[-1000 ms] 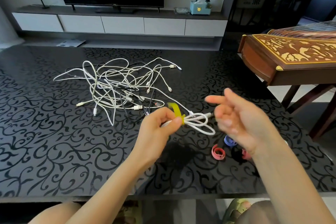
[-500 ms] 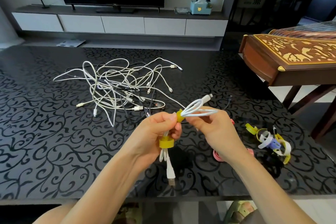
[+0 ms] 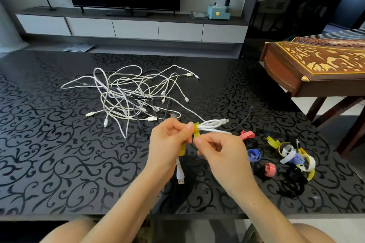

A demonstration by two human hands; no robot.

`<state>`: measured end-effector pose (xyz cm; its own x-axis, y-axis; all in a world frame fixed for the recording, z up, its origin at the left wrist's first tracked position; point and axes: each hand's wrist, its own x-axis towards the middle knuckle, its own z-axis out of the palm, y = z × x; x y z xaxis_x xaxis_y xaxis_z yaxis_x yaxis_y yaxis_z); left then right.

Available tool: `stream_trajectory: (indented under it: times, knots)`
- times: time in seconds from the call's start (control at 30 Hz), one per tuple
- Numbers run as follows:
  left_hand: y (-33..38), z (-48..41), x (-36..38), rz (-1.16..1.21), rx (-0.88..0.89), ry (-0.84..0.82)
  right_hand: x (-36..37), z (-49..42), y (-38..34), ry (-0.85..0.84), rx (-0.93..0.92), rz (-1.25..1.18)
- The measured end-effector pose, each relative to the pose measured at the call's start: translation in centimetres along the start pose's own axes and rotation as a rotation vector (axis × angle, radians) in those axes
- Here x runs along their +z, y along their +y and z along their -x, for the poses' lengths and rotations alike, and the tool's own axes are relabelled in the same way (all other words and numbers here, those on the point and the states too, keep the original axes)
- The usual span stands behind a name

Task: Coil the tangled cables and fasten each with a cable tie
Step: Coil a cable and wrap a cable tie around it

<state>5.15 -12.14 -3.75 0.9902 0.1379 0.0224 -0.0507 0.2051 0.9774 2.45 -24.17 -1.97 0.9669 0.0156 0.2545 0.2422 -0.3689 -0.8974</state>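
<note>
Left hand point(image 3: 169, 144) is gripping the coiled cable point(image 3: 213, 125) above the worktop point(image 3: 59, 163), while right hand point(image 3: 219, 154) is pinching the yellow tie point(image 3: 196, 130) wrapped round it; tangle point(image 3: 128, 94) is lying beyond both hands.

Glossy black patterned table point(image 3: 59, 163), smooth white plastic-sheathed cables point(image 3: 126, 92), polished wooden zither point(image 3: 316, 69).

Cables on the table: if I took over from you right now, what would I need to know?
The left hand grips the coiled white cable; the right hand pinches the yellow tie wrapped round it.
The tangled pile lies farther back on the table; spare ties sit to the right.
Done: one cable coiled, tie looks partly on.
Left: finish fastening it, then coil and tie the rest.
</note>
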Motion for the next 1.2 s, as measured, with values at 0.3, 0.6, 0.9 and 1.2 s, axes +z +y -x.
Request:
stream_trajectory:
  times: [0.3,0.6,0.9,1.2]
  knots:
    - [-0.7,-0.1,-0.3,-0.501,0.539,-0.046,-1.1,-0.6,-1.1,-0.085,0.527,-0.664]
    - [0.0,0.2,-1.1,-0.510,0.584,-0.163,-1.7,-0.7,-1.4,-0.185,0.627,-1.037]
    - [0.5,0.0,-1.4,-0.584,0.652,-0.183,-1.6,-0.3,-0.9,-0.230,0.671,-1.144]
    - [1.4,0.0,-1.3,-0.076,0.131,-0.167,-5.0,-0.6,-1.4,0.123,-0.025,-0.482]
